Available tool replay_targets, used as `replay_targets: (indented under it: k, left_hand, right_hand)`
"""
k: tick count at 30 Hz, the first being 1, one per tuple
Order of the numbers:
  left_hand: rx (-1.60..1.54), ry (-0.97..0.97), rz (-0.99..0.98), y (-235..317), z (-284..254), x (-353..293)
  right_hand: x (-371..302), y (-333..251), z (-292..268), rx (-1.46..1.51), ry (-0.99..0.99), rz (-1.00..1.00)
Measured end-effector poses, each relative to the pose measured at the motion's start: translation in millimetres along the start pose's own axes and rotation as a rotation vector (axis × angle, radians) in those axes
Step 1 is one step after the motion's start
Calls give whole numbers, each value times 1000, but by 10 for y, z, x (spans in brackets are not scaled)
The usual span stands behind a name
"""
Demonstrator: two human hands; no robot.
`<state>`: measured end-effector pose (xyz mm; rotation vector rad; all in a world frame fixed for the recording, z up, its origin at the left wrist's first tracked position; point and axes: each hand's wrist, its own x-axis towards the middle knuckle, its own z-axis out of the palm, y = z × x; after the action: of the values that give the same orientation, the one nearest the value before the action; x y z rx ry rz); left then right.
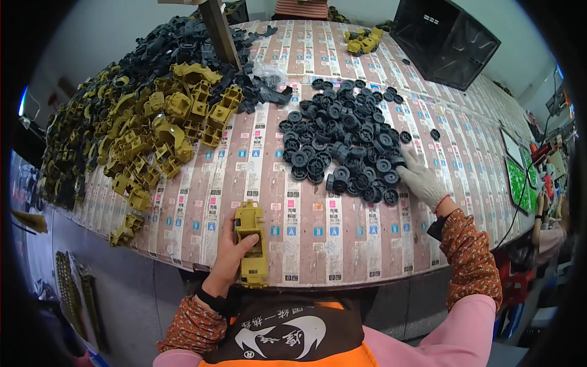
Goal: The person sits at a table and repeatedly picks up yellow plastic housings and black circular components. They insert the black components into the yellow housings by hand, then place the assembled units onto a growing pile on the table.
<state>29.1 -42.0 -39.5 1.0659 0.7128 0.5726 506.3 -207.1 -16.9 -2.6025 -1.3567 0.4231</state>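
My left hand (231,249), bare, grips a yellow plastic toy vehicle part (254,269) upright at the table's near edge, the thumb lying across its opening. My right hand (422,180) wears a pale knit glove and reaches to the right edge of a heap of black toy wheels (345,131). Its fingers are stretched out and apart, with the fingertips touching wheels at the heap's edge. Two loose wheels, one of them a single wheel (435,134), lie just right of the heap.
Yellow vehicle parts (165,131) pile up on the left, with dark plastic parts (177,46) behind them. A post (219,33) rises near that pile. At the back stand a yellow assembled piece (363,41) and a large black bin (446,40). A green panel (518,183) sits far right.
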Motion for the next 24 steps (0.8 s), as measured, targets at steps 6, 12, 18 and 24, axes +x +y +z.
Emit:
replay_targets:
  k: [6, 12, 18, 24]
  left_hand:
    - [-155, 7, -94, 75, 3, -74]
    - [-282, 23, -170, 169, -48, -159]
    - [-353, -54, -207, 258, 122, -161]
    - [-342, -138, -335, 68, 461, -168]
  right_hand:
    - [-376, -499, 147, 350, 19, -108]
    - [-559, -302, 139, 643, 217, 14]
    - [-695, -357, 83, 346, 274, 51]
    - [-674, -611, 145, 80, 372, -71]
